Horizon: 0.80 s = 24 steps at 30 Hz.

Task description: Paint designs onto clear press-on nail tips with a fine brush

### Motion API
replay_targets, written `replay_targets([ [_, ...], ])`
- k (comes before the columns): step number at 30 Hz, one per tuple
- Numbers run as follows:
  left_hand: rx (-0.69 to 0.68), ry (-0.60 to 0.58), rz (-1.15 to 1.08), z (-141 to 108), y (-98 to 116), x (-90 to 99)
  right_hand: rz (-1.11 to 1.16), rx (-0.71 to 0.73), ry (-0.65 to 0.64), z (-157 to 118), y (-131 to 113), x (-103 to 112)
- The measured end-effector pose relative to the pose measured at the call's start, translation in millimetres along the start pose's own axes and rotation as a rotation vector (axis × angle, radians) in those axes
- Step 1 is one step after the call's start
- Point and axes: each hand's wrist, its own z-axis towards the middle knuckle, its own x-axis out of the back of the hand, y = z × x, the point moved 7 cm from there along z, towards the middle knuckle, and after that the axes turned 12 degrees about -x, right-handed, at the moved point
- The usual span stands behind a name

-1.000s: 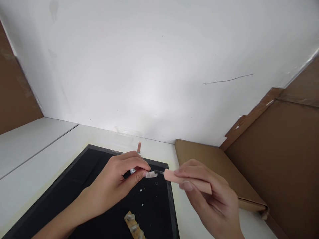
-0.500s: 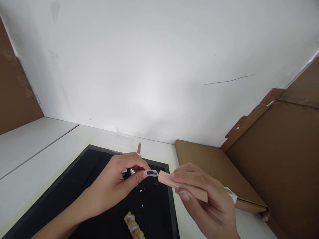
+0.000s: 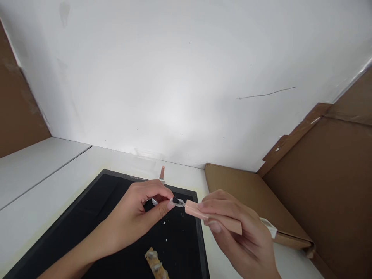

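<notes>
My left hand [image 3: 145,205] pinches a small clear false nail [image 3: 180,203] between thumb and forefinger, above a black mat. In my right hand [image 3: 238,228] is a nail polish brush [image 3: 213,217] with a long, pale pink cap as its handle, held closed between thumb and fingers. The dark bristles at its left end are at the false nail and appear to touch it. Below, on the mat, lies a yellowish strip [image 3: 157,263] bearing several clear pieces, cut off by the lower picture edge.
The black mat [image 3: 116,217] lies on a white table [image 3: 95,159]. Behind my left fingers a small pink-capped bottle [image 3: 162,172] stands at the mat's far edge. A flat cardboard box [image 3: 247,186] lies to the right, with a white object [image 3: 269,228] partly hidden behind my right hand.
The false nail and the bristles have shifted slightly against each other; the bristles now show darker near my left fingertips. Both hands stay almost in place.
</notes>
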Motion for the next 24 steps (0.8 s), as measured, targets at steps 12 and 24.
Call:
replay_targets([
  [12,-0.026,0.005,0.046,-1.1,2.7,-0.7,0.001,-0.015,0.003,-4.1,0.8,0.1],
  [24,-0.023,0.009,0.058,-1.2,4.1,-0.2,0.0,-0.01,0.021,-1.4,0.1,-0.3],
])
